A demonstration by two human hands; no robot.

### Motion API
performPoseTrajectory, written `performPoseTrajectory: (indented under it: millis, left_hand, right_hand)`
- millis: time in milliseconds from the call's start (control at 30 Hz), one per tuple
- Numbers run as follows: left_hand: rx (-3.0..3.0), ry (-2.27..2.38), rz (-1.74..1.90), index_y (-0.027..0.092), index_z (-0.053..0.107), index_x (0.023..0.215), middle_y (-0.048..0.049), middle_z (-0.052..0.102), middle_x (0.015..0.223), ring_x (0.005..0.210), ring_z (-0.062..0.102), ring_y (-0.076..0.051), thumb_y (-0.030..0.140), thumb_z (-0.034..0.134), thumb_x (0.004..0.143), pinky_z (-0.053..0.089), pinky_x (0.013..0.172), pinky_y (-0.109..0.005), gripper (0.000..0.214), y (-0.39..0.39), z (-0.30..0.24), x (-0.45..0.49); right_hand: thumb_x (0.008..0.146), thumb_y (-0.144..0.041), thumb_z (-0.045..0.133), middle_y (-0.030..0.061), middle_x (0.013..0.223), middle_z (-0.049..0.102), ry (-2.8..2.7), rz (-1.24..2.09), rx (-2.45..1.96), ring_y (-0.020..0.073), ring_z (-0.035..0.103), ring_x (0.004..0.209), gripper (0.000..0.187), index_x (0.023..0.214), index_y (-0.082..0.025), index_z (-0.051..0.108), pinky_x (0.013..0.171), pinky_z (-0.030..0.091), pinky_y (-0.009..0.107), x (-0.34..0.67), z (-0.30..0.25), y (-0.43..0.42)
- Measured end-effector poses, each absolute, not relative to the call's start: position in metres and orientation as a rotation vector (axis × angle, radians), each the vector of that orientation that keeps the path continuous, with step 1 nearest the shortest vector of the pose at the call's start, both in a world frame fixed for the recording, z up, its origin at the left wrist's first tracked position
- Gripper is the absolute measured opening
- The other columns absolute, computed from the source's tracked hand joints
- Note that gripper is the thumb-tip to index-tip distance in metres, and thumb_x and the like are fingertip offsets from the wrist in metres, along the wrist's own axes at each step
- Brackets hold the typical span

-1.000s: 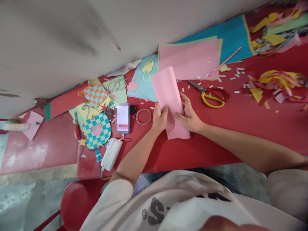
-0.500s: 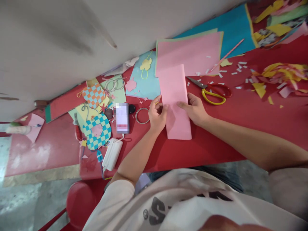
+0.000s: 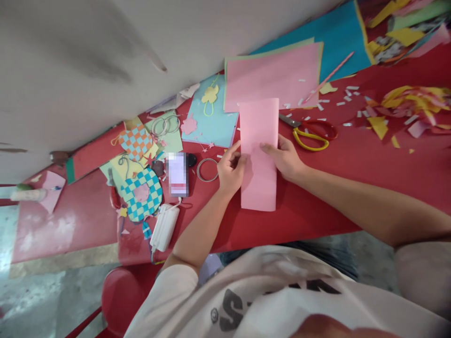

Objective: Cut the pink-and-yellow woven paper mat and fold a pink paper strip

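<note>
A folded pink paper strip [image 3: 259, 126] lies flat and lengthwise on the red table [image 3: 352, 188] in front of me. My left hand [image 3: 229, 170] has its fingers curled and pinches the strip's left edge near the middle. My right hand [image 3: 288, 158] rests on the right edge, with its fingers stretched flat across the paper. Yellow-handled scissors [image 3: 312, 136] lie just right of my right hand.
Larger pink sheets [image 3: 271, 75] and a blue sheet [image 3: 338, 47] lie behind the strip. Paper scraps [image 3: 412, 101] pile at the right. To the left are a wire ring [image 3: 207, 169], a phone [image 3: 177, 173], woven checkered cut-outs [image 3: 143, 192] and a white charger [image 3: 164, 226]. A red stool [image 3: 116, 300] stands below.
The strip's far end was curled up in the air; it now lies flat and straight on the table. Both hands stayed at its middle edges, and the right fingers spread over it.
</note>
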State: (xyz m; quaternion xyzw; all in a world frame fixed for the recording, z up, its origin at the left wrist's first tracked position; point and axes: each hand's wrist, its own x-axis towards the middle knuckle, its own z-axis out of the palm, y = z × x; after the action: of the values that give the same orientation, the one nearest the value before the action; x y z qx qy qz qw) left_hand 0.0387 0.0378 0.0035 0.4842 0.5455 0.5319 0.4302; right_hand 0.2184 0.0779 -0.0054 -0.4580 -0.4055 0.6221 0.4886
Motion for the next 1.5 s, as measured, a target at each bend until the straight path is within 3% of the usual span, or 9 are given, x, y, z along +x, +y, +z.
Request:
performPoseTrajectory:
  millis: [133,300,400,633,767,1000,1267,1500]
  left_hand:
    - [1.223,1.385,1.271,0.03,0.076,0.14,-0.002,0.074,0.09,0.079,0.065,-0.018,0.051,0.081,0.095,0.057,0.084,-0.035,0.05,0.037,0.003,0.038]
    - [1.178,1.335,1.319,0.031,0.074,0.143,-0.0051,0.078,0.106,0.098,0.073,-0.022,0.053,0.081,0.095,0.06,0.097,-0.039,0.053,0.038,0.0,0.038]
    - [1.159,1.346,1.298,0.032,0.073,0.144,-0.0043,0.078,0.105,0.099,0.073,-0.022,0.053,0.081,0.095,0.061,0.101,-0.04,0.054,0.038,-0.001,0.037]
    - [1.25,1.338,1.289,0.029,0.079,0.136,-0.0029,0.076,0.099,0.083,0.067,-0.016,0.048,0.081,0.096,0.056,0.082,-0.031,0.045,0.037,-0.004,0.037]
    - [1.229,1.251,1.364,0.028,0.079,0.136,-0.0034,0.079,0.101,0.087,0.071,-0.015,0.05,0.085,0.094,0.058,0.082,-0.029,0.048,0.043,-0.013,0.035]
    - [1.214,1.247,1.434,0.026,0.084,0.124,-0.001,0.075,0.086,0.075,0.067,-0.011,0.053,0.089,0.089,0.057,0.073,-0.026,0.044,0.05,-0.02,0.032]
    - [1.263,1.259,1.414,0.025,0.081,0.128,-0.0028,0.078,0.092,0.079,0.071,-0.013,0.052,0.086,0.092,0.059,0.074,-0.026,0.045,0.048,-0.022,0.032]
    - [1.271,1.283,1.394,0.025,0.082,0.126,0.0,0.073,0.083,0.073,0.065,-0.01,0.052,0.089,0.09,0.055,0.069,-0.023,0.046,0.047,-0.02,0.033]
  right_hand:
    - [0.084,-0.059,0.089,0.0098,0.111,0.085,-0.903,1.539,-1.153,0.0405,0.081,0.109,0.041,0.105,-0.027,0.075,0.104,0.066,0.068,0.219,-0.002,0.08]
    - [0.082,-0.055,0.091,0.0075,0.101,0.086,-0.937,1.581,-1.157,0.0384,0.082,0.098,0.038,0.101,-0.026,0.077,0.097,0.07,0.065,0.22,0.003,0.078]
    - [0.08,-0.056,0.092,0.0064,0.097,0.086,-0.959,1.606,-1.134,0.0378,0.082,0.094,0.04,0.101,-0.026,0.078,0.095,0.071,0.064,0.221,0.006,0.079]
    - [0.077,-0.05,0.095,0.0081,0.099,0.086,-0.851,1.588,-1.188,0.0375,0.081,0.091,0.035,0.095,-0.025,0.078,0.097,0.069,0.066,0.226,0.007,0.086]
    - [0.076,-0.046,0.095,0.0084,0.099,0.086,-0.856,1.652,-1.209,0.0361,0.081,0.091,0.033,0.095,-0.024,0.079,0.096,0.069,0.061,0.225,0.011,0.083]
    - [0.083,-0.044,0.087,0.0066,0.109,0.086,-0.783,1.632,-1.193,0.0338,0.082,0.1,0.029,0.104,-0.026,0.08,0.096,0.069,0.053,0.225,0.009,0.085]
    - [0.078,-0.044,0.091,0.0072,0.1,0.085,-0.795,1.617,-1.236,0.0328,0.08,0.09,0.028,0.096,-0.025,0.079,0.095,0.069,0.057,0.223,0.011,0.081]
    - [0.08,-0.044,0.089,0.0058,0.111,0.086,-0.799,1.562,-1.172,0.0338,0.081,0.102,0.035,0.107,-0.028,0.077,0.098,0.068,0.055,0.224,0.005,0.085]
